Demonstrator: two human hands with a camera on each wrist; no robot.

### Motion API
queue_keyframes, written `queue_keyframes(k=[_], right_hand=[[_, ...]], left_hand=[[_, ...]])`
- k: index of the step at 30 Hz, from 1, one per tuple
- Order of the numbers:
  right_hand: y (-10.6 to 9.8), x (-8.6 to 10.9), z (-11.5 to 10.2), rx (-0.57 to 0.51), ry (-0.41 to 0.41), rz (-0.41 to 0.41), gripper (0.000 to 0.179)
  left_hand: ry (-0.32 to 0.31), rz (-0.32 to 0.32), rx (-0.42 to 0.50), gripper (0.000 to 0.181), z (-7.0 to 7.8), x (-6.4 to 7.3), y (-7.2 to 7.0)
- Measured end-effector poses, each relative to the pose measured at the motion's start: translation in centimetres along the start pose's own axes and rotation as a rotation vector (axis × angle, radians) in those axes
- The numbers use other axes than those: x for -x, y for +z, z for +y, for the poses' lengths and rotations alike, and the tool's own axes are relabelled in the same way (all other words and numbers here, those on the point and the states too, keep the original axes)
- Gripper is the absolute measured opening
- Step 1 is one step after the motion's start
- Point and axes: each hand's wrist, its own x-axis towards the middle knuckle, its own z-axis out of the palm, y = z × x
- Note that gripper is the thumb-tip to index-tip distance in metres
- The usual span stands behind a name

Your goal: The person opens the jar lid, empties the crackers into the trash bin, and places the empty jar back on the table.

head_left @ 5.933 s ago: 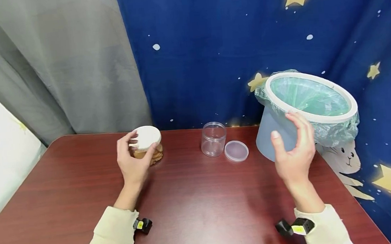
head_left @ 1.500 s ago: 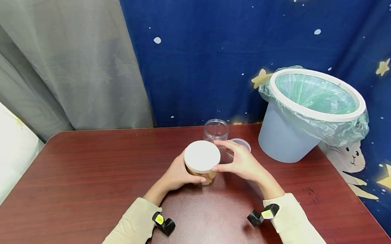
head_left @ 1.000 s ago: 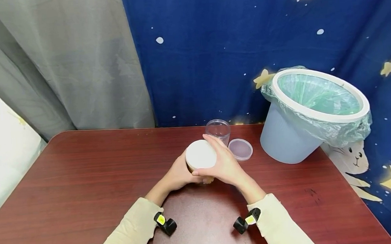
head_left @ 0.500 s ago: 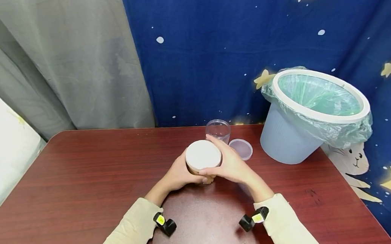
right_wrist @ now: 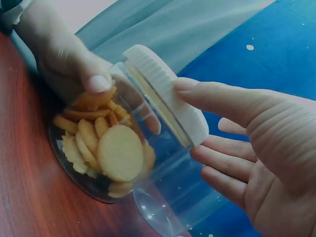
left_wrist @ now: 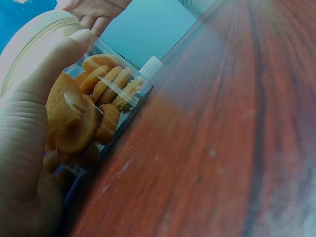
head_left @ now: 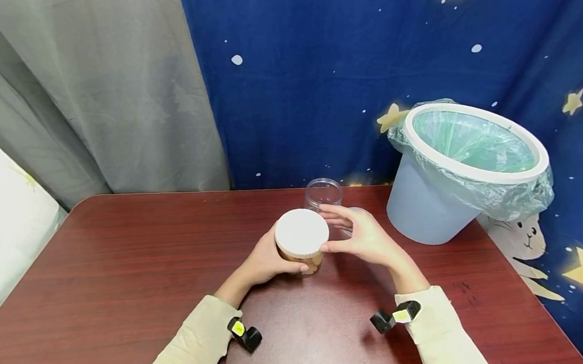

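My left hand (head_left: pixel 262 260) grips a clear jar (head_left: pixel 312 264) from its left side, the thumb across the front. Inside the jar are several round golden cookies (right_wrist: pixel 121 153), piled toward the bottom. On top sits a white ribbed lid (head_left: pixel 302 232). My right hand (head_left: pixel 369 238) is at the right edge of this lid. Its thumb tip meets the ribbed rim in the right wrist view, while the other fingers stretch loosely beside the lid without curling round it. Near the table top, the jar stands upright between both hands.
Behind the right hand stands an open clear jar (head_left: pixel 322 191), with a flat translucent lid (head_left: pixel 361 213) beside it, partly hidden by that hand. A blue-grey bin (head_left: pixel 420 207) with a green liner is at the back right. Curtains (head_left: pixel 285 92) hang behind the table (head_left: pixel 139 260).
The left hand has brought the cookie jar from the back left to the middle. The right hand came to its lid, turned about it, and has now loosened off to the right.
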Motion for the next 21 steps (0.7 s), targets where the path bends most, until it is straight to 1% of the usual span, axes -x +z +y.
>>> queue_keyframes(k=[5, 9, 12, 14, 16, 17, 19, 21], right_hand=[[0.3, 0.1, 0.0, -0.030, 0.039, 0.028, 0.075], [1.0, -0.1, 0.2, -0.035, 0.017, 0.054, 0.076], [2.1, -0.3, 0.3, 0.041, -0.012, 0.074, 0.084], [2.9, -0.6, 0.2, 0.097, -0.017, 0.094, 0.090], [3.8, -0.8, 0.1, 0.162, -0.003, 0.128, 0.095], [4.2, -0.9, 0.0, 0.178, 0.004, 0.146, 0.097], [5.0, -1.1, -0.1, 0.177, 0.024, 0.180, 0.100], [5.6, -1.2, -0.1, 0.172, 0.040, 0.211, 0.102]], left_hand=[[-0.011, 0.000, 0.002, 0.105, 0.0, 0.2, 0.0], [-0.023, -0.008, 0.000, 0.107, 0.1, 0.2, 0.0], [-0.020, -0.012, 0.001, 0.107, 0.2, 0.2, 0.0], [-0.014, -0.020, 0.017, 0.106, 0.2, 0.2, 0.0], [-0.014, -0.025, 0.032, 0.105, 0.2, 0.2, 0.0], [-0.012, -0.031, 0.049, 0.105, 0.2, 0.2, 0.0], [-0.012, -0.039, 0.080, 0.104, 0.1, 0.2, 0.0], [-0.010, -0.043, 0.091, 0.104, 0.1, 0.2, 0.1]])
